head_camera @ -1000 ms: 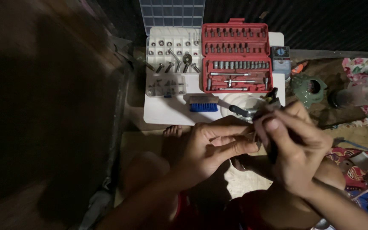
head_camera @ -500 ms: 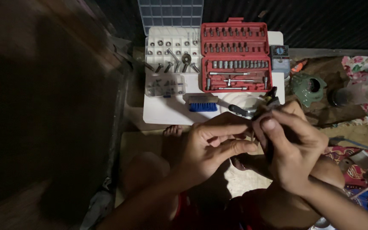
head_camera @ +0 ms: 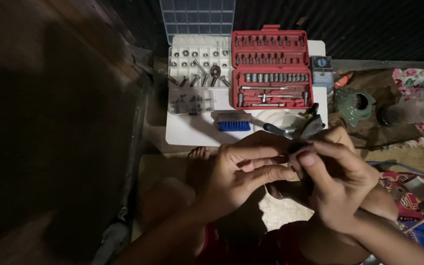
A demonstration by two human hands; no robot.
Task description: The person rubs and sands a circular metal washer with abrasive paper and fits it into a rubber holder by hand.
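Small dark part (head_camera: pixel 298 147) — pinched between my left hand (head_camera: pixel 244 172) and right hand (head_camera: pixel 337 184) fingers, touching — red socket case (head_camera: pixel 271 68) beyond.

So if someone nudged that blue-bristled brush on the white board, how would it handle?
The blue-bristled brush lies flat on the white board, so it would probably slide rather than roll. Its block back looks stiff, its bristles likely give. It seems light for its size.
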